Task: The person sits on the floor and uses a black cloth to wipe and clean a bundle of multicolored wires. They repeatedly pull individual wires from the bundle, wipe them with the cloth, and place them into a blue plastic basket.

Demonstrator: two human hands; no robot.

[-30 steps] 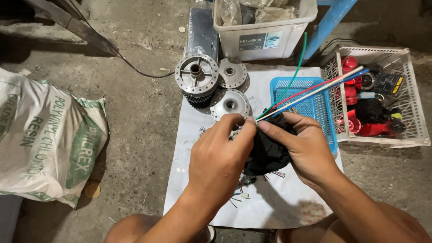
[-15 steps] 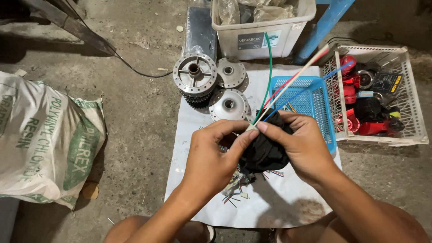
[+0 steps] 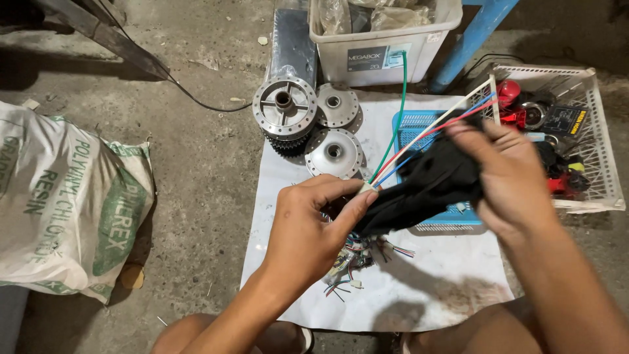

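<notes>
Wire bundle [image 3: 419,134]: we noted green, red, white and blue wires fanning up and to the right from a pale connector end, above the white sheet [image 3: 419,295].
Black sleeve [image 3: 426,187]: dark, soft cover around the lower part of the wires, bunched between the two hands, over the blue basket [image 3: 409,128].
Left hand [image 3: 308,229]: thumb and forefinger were pinched on the connector end of the wire bundle; the other fingers were curled under.
Right hand [image 3: 508,183]: fingers were closed around the far end of the black sleeve; the grip itself was partly hidden by the hand's back.
Step in hand: we judged the sleeve was being worked along the wires, one hand anchoring, the other pulling.
Next move calls for: a firm pinch at the connector and a straight pull along the wires, so none kinks or slips out.
Loose bits [image 3: 357,259]: short wire offcuts and small plugs lay on the sheet below the left hand.
Metal hubs [image 3: 285,108]: three round grey parts lay at the sheet's far-left corner.
Packages: a clear plastic box [image 3: 380,33] with a dark rectangular label stood beyond the sheet; a white woven sack [image 3: 65,203] with green print lay at left.
White basket [image 3: 590,151]: stood right, holding red and black parts.
</notes>
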